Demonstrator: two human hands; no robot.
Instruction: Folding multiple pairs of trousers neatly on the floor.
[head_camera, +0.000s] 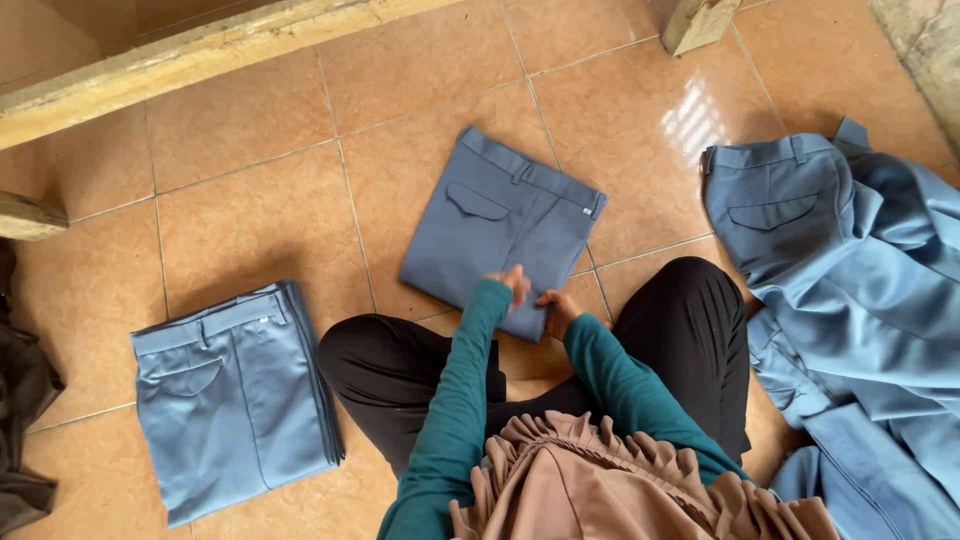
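- No container here: the folded trousers (497, 232) lie flat on the tiled floor (250, 180) just ahead of your crossed legs.
- Your left hand (514, 284) rests on the trousers' near edge, fingers together and pressed flat on the cloth.
- Your right hand (556, 308) touches that same edge just beside it, fingers curled at the hem; whether they pinch it, I cannot tell.
- A folded stack (235, 395) lies to your left, a loose pile (850, 290) to your right.

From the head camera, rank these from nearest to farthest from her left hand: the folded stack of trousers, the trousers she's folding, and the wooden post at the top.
1. Trousers being folded, under the left hand.
2. Folded stack, lower left.
3. Wooden post, top edge.
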